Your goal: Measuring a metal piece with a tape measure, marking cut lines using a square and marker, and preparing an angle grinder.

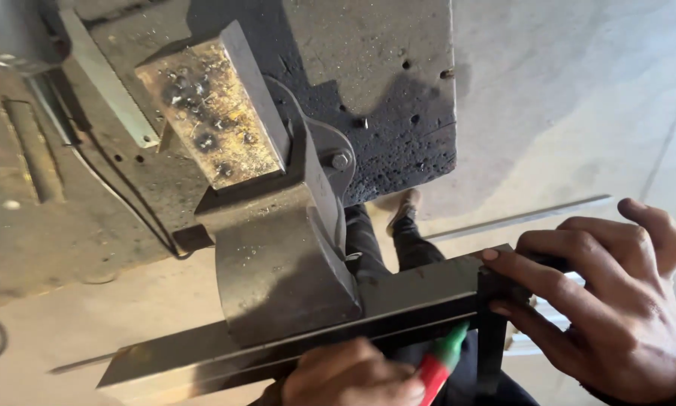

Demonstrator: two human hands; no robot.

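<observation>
Pale concrete floor (578, 113) spreads behind a scorched, spatter-marked worktop (383, 83) carrying a heavy steel vise (278, 256). Clamped in the vise, a long dark metal bar (420, 297) runs out to the right hand (616, 308), whose fingers curl around a black square (492, 331) set against the bar. Below the bar, the left hand (353, 376) is clenched on a red-and-green marker (441, 361).

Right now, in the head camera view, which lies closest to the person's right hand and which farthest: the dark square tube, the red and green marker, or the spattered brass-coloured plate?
1. Dark square tube: under the fingers of the right hand.
2. Red and green marker: lower, to the left, in the left hand.
3. Spattered brass-coloured plate: far upper left, on the vise.
</observation>
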